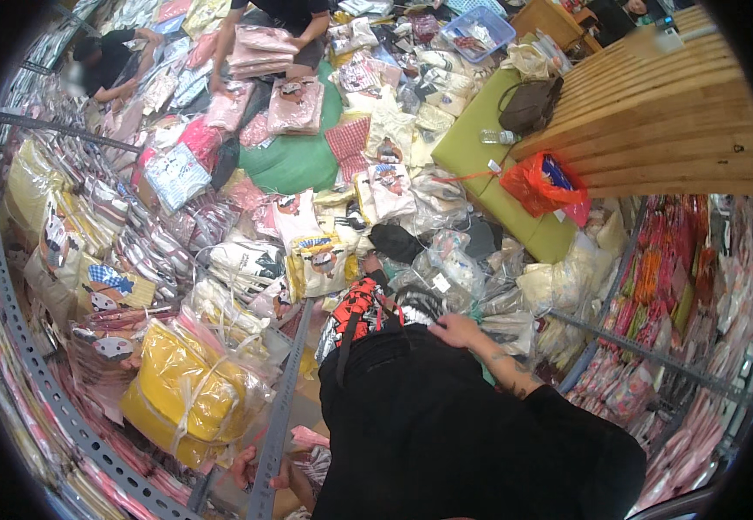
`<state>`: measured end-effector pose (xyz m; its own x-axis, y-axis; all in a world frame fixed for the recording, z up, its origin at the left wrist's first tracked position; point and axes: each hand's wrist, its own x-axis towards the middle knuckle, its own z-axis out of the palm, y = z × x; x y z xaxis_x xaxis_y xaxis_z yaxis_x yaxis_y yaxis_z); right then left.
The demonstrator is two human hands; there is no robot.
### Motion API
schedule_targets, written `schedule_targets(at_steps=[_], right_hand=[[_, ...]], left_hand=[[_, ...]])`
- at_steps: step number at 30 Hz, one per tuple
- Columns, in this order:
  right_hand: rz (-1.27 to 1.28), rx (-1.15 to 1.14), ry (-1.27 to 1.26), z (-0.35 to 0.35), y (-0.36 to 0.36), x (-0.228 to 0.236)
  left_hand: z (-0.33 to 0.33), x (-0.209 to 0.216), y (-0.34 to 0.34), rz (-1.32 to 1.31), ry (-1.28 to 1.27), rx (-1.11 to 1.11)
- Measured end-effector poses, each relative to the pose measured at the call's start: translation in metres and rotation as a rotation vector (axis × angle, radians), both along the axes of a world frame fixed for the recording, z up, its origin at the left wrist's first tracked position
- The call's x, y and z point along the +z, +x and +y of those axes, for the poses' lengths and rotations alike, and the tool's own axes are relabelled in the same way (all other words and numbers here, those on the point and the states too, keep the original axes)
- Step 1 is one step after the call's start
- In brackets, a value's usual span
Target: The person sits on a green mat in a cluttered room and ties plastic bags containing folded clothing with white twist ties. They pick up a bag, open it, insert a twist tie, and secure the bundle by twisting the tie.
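Note:
My left hand (279,475) is low at the left, behind a grey metal post (283,407) that crosses in front of it. Its fingers look curled, with tips showing on the post's left side; what they hold, if anything, is hidden. Beside it lie pink plastic-wrapped packets (309,438), and just above hangs a yellow bag in clear plastic (188,392). Curled at my waist, my right hand (456,331) rests against the edge of my black shirt (480,425), near red, black and white patterned clothing (361,303). I cannot make out anything in its fingers.
Metal shelf rails (90,438) curve along the left, packed with bagged garments. Wrapped clothes cover the floor ahead, around a green beanbag (294,165). A green bench (472,143) with a red plastic bag (534,186) stands right. Two people work at the back.

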<state>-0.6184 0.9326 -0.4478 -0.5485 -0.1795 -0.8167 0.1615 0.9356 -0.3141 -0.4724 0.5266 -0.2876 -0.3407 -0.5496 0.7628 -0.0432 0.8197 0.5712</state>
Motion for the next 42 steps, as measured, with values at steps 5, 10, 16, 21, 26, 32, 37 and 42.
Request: schedule_targets(at_steps=[5,10,16,21,26,32,37,42], right_hand=[[0.367,-0.318,-0.177,0.027,-0.089,0.057],[0.874,-0.586,-0.187,0.078,-0.196,0.118],[0.674,-0.388,-0.133,0.093,-0.252,0.142],[0.579,-0.027,0.102,0.112,-0.246,0.100],[0.543,-0.223,0.082,0.122,-0.270,0.087],[0.655,-0.415,0.013,0.128,-0.288,0.081],[0.781,-0.384,0.026,0.135,-0.286,0.087],[0.897,-0.550,-0.128,0.147,-0.269,0.087]], left_hand=[[0.009,0.005,0.003,-0.058,0.049,0.082],[0.020,-0.003,0.008,-0.082,0.113,0.185],[0.031,-0.011,0.013,-0.127,0.134,0.361],[0.033,-0.019,0.026,-0.187,0.127,0.568],[0.065,-0.053,0.040,-0.344,0.175,0.886],[0.151,-0.132,0.031,-0.730,0.670,0.781],[0.179,-0.173,0.013,-1.279,1.304,0.167],[0.131,-0.208,-0.053,-1.476,1.362,-0.135]])
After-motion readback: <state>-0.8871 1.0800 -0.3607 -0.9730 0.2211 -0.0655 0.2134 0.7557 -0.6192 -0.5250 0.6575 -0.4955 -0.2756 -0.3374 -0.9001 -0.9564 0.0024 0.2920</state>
